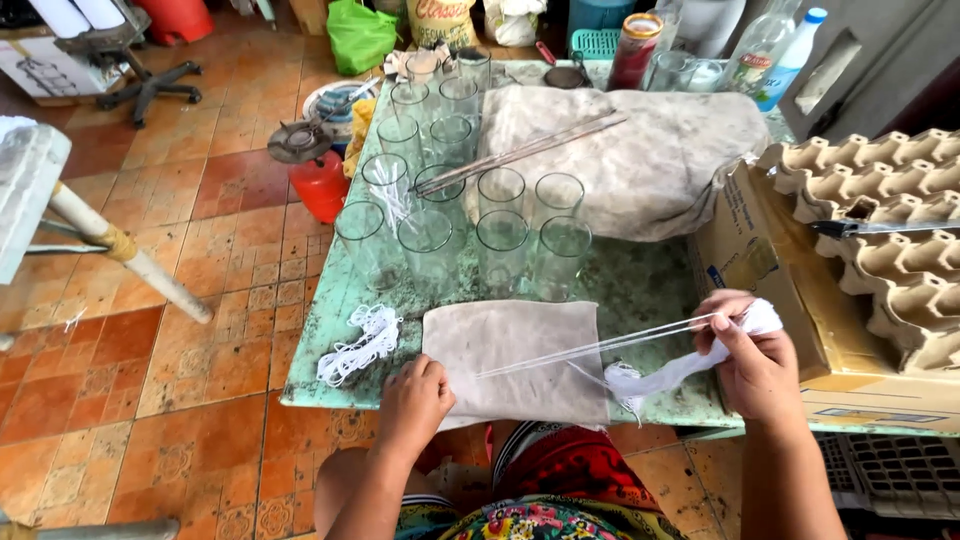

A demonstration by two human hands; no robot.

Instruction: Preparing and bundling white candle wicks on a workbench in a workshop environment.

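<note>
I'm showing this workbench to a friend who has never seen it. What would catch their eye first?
Probably the cluster of clear glass tumblers standing in rows at the middle of the green table. Next, the hands at the near edge: the left hand presses on a grey cloth, while the right hand holds a bunch of white string with thin strands stretched across the cloth. Stacked brown egg trays fill the right side.

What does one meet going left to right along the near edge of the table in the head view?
Loose white string pile → left hand → grey cloth → thin sticks → white string bundle → right hand → cardboard box.
</note>
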